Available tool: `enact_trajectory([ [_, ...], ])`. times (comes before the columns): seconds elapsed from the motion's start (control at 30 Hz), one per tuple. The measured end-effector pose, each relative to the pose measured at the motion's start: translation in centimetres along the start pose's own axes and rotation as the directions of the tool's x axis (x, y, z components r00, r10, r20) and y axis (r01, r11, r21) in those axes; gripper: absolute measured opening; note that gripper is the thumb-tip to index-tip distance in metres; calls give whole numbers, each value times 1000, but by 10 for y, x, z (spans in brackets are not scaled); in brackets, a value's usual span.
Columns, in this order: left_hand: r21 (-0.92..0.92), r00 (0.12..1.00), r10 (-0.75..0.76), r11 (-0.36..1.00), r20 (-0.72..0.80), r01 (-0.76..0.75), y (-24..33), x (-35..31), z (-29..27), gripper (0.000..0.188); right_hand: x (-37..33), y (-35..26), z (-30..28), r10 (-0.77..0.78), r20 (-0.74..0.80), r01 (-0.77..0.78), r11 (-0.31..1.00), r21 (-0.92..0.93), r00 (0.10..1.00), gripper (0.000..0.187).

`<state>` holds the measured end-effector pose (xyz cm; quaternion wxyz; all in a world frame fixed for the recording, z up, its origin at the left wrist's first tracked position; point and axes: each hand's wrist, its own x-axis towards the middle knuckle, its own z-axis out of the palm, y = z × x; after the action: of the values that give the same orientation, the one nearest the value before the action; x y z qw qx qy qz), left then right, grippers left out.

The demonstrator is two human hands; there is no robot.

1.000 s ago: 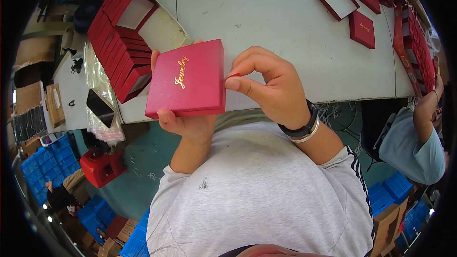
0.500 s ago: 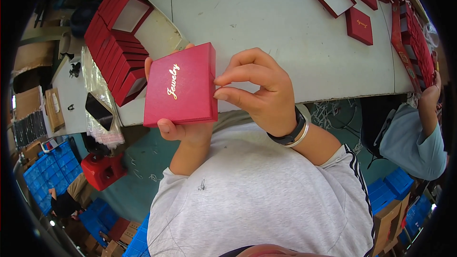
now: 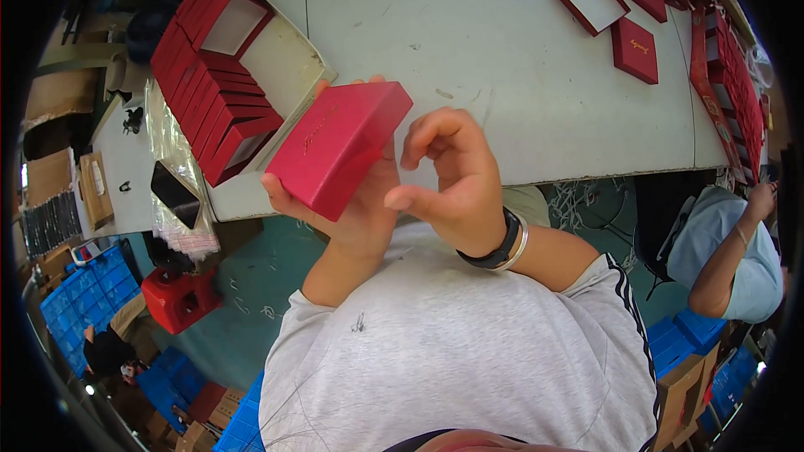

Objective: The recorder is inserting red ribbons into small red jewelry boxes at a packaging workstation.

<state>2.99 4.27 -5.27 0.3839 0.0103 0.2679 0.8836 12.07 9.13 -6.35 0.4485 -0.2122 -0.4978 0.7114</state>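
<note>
1. At your far left, a dark-screened phone [image 3: 176, 193] lies on clear plastic wrap [image 3: 194, 230], above a red stool [image 3: 177, 297].
2. Next, a row of red cases [image 3: 205, 105] sits packed in a pale tray [image 3: 286, 46] on the table [image 3: 469, 42].
3. Your left hand [image 3: 368, 222] grasps the red box [image 3: 339, 146], tilted above the table's near edge, with your thumb at its lower left corner and fingertips over its far edge.
4. Your right hand [image 3: 456, 180] is just beside the box, fingers curled but released, thumb and forefinger parted.
5. Farther right, an upturned white-lined lid [image 3: 591, 0] lies near a closed red case [image 3: 634, 51].
6. At far right sits a co-worker in light blue [image 3: 758, 272].
</note>
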Motion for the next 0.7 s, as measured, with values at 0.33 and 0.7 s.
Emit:
enact_trajectory([
  [0.33, 221, 993, -104, 971, 58, 89, -1, 3, -5, 95, 6, -13, 6, 372, 203, -371, 927, -44, 906, 45],
  [0.7, -138, 909, -238, 944, 342, 299, -10, 19, -29, 99, 4, -28, 6, 556, 185, -582, 800, 144, 810, 20],
])
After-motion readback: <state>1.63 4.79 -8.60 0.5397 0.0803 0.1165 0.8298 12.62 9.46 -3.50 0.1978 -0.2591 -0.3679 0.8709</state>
